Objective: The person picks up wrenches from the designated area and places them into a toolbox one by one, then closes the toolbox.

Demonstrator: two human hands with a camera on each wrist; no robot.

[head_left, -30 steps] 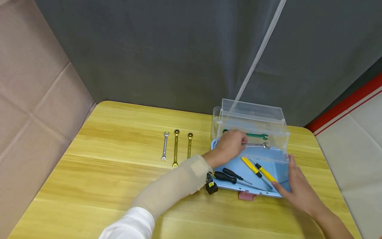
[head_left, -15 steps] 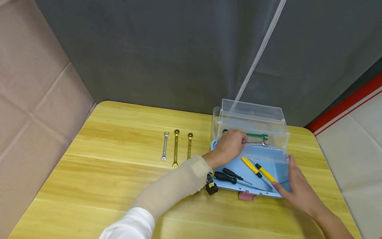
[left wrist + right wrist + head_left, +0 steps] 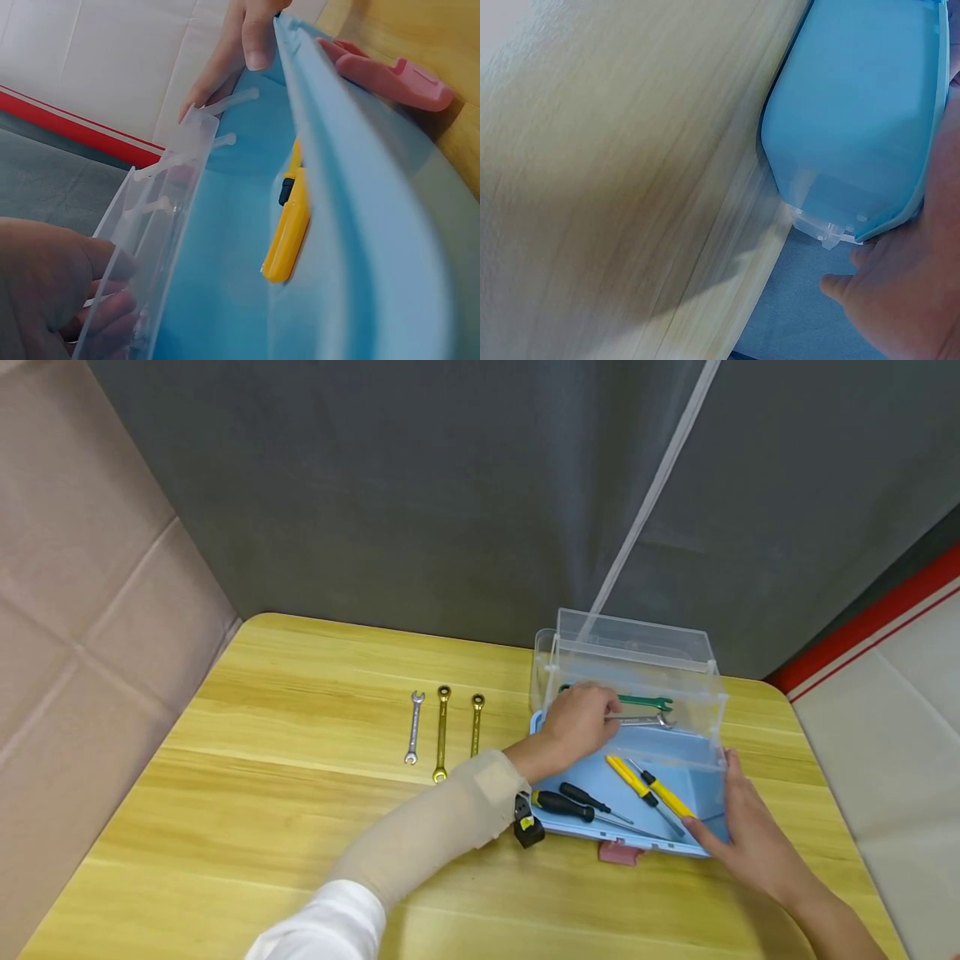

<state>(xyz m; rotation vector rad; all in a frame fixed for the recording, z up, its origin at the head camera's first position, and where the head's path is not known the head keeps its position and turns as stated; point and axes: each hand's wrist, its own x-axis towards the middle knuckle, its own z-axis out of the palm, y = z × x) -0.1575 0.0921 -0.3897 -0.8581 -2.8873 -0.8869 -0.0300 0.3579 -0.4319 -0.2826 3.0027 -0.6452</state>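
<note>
A blue toolbox (image 3: 701,789) with a raised clear tray (image 3: 710,714) stands open at the right of the table. My left hand (image 3: 579,720) reaches into the tray, fingers curled at the near end of a silver wrench (image 3: 637,722), whose other end lies rightward. Behind it in the tray is a green wrench (image 3: 647,702), partly covered by that hand. The left wrist view shows the curled fingers (image 3: 112,300) through the clear tray wall. On the box's right wall, my right hand (image 3: 753,835) grips the rim, thumb inside and fingers outside.
Inside the box lie screwdrivers with yellow handles (image 3: 672,795) and black handles (image 3: 564,806). A pink latch (image 3: 619,853) hangs at the box's front. Left of the box, a silver wrench (image 3: 415,728) and two gold wrenches (image 3: 442,731) lie on the wooden table (image 3: 300,827).
The silver wrench's right end has shifted slightly back and left in the tray. Most recently my left hand has edged a little left. The right hand stays put.
</note>
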